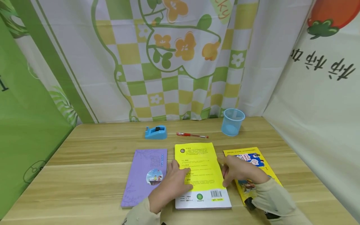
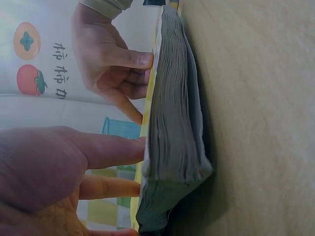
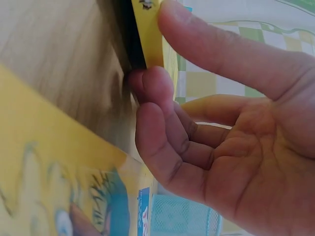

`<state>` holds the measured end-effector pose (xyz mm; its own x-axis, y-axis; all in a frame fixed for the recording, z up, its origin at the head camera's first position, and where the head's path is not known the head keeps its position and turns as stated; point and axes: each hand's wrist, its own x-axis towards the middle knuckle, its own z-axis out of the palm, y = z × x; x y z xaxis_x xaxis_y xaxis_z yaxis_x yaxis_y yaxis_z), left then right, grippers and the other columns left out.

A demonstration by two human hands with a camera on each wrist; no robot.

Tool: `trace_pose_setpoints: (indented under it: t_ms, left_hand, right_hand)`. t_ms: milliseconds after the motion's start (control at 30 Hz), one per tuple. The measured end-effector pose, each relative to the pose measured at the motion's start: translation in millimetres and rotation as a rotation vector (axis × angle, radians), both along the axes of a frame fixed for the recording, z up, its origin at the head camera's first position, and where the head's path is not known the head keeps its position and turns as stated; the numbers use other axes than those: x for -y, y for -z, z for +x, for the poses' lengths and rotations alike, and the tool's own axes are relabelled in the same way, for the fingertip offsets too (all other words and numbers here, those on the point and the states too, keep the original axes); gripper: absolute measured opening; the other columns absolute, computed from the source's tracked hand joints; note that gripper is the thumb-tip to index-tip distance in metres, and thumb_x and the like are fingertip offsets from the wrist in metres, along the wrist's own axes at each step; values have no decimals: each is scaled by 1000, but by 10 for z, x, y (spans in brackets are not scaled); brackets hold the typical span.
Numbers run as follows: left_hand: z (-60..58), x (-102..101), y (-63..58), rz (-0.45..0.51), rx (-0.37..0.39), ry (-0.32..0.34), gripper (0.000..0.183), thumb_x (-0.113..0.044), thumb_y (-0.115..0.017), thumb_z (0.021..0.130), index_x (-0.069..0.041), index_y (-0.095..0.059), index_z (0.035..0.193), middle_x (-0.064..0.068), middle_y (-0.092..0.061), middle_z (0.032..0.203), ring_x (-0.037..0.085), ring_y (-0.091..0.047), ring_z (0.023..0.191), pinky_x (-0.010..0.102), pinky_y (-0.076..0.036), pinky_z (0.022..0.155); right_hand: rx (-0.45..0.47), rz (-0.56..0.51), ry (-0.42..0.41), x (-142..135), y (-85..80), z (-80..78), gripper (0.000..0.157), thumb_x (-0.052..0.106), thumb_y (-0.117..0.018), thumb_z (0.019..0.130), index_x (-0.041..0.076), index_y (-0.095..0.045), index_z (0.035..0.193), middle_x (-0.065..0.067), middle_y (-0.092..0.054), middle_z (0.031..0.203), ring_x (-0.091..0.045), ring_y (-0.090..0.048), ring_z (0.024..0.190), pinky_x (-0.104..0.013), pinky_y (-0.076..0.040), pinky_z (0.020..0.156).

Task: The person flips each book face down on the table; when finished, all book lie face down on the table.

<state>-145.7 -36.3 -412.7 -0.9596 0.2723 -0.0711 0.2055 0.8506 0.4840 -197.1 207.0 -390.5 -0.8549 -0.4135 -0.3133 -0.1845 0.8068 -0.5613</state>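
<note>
A thick yellow-and-white book lies in the middle of the table, its printed side with the barcode facing up. My left hand rests at its left side, thumb and straight fingers touching the cover. In the left wrist view the page block shows its stacked edges beside that hand. My right hand holds the book's right edge, with the thumb on the cover and curled fingertips against the yellow side in the right wrist view. Partly behind the right hand and forearm is another yellow book with cartoon pictures.
A purple book lies to the left. Behind the books are a blue tape dispenser, a red pen and a blue mesh cup. Printed curtains stand at the table's back and sides.
</note>
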Motion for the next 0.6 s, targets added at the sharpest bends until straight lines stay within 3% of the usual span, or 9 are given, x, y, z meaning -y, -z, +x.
trace_pose_setpoints:
  t_ms: [233,600]
  left_hand:
    - [0,-3,-10,-23,0,-7,57,-24,-85,79,-4,-68,129,20,-41,119,32,-37,107,43,-44,87]
    - [5,-13,2,-28,-7,-11,57,-25,-86,79,-4,-68,129,19,-41,117,32,-37,107,43,-43,88]
  right_hand:
    - [1,52,35,24,0,-6,82,6,-93,66,-10,-54,136,-3,-60,74,-16,-55,66,-28,-44,60]
    - [18,93,59,28,29,-7,90,9,-94,66,-8,-50,142,-3,-59,75,-17,-54,67,-28,-42,61]
